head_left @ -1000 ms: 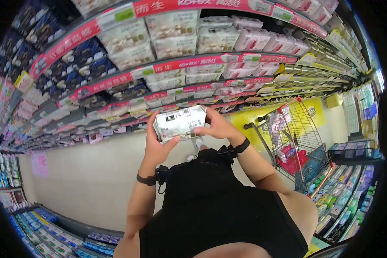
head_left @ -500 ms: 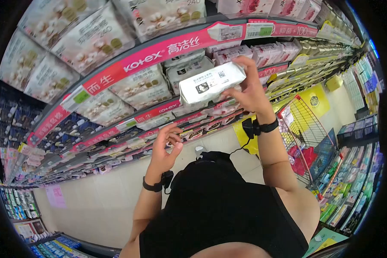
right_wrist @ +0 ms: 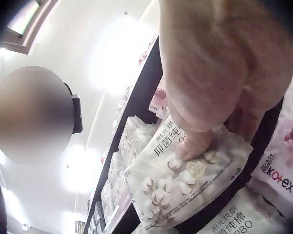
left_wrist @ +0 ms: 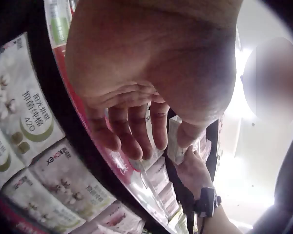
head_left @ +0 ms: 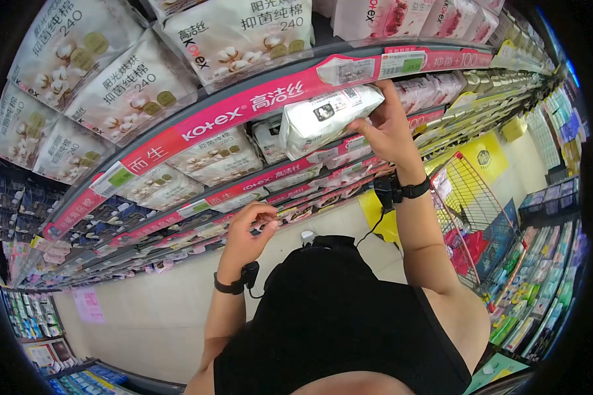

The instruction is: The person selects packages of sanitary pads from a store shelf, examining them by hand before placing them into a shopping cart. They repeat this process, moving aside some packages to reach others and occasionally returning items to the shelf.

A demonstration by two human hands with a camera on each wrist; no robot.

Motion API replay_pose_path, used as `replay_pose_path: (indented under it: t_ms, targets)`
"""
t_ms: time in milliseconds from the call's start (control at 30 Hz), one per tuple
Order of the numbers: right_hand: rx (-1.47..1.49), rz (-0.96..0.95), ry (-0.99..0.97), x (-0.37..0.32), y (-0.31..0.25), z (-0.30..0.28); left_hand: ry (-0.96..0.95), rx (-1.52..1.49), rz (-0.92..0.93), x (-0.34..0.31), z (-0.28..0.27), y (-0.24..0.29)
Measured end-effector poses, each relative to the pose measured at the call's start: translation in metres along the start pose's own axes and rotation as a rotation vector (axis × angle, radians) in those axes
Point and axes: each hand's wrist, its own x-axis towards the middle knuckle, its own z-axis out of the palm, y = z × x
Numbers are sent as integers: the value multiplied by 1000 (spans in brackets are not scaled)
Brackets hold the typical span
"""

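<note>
My right hand [head_left: 370,124] grips one end of a white soft pack [head_left: 326,115] printed with cotton flowers, and holds it up against the shelf opening under the pink Kotex shelf strip [head_left: 244,108]. In the right wrist view the thumb presses on the pack [right_wrist: 185,180], which lies among similar packs. My left hand [head_left: 258,222] hangs lower in front of the shelves, fingers loosely curled and holding nothing. The left wrist view looks past its bare palm [left_wrist: 136,126] to the right hand with the pack [left_wrist: 175,144].
Shelves of white and pink packs [head_left: 99,85] fill the left and top. A red-handled wire shopping cart [head_left: 471,204] holding goods stands on the right. More stocked shelves [head_left: 540,289] line the far right. Pale floor [head_left: 145,296] runs along the aisle.
The right hand has lifted the pack from chest height up to the upper shelf. The left hand has let go of it and stays lower with curled fingers. The view has tilted upward.
</note>
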Motion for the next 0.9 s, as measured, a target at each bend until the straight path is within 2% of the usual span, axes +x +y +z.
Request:
replay_pose_path:
  t_ms: [300, 500, 533, 633, 733, 900]
  targets:
    - [-138, 5, -77, 15, -2, 8, 44, 9, -17, -16, -4, -6]
    - [-110, -23, 13, 19, 11, 15, 44, 10, -11, -28, -6, -9]
    - [-294, -50, -16, 23, 14, 8, 46, 8, -15, -29, -7, -4]
    - [-92, -2, 65, 25, 19, 10, 63, -4, 0, -35, -13, -5]
    - [-141, -13, 111, 29, 18, 12, 71, 6, -11, -37, -17, -2]
    - [-282, -66, 45, 36, 12, 19, 78, 25, -4, -43, -20, -1]
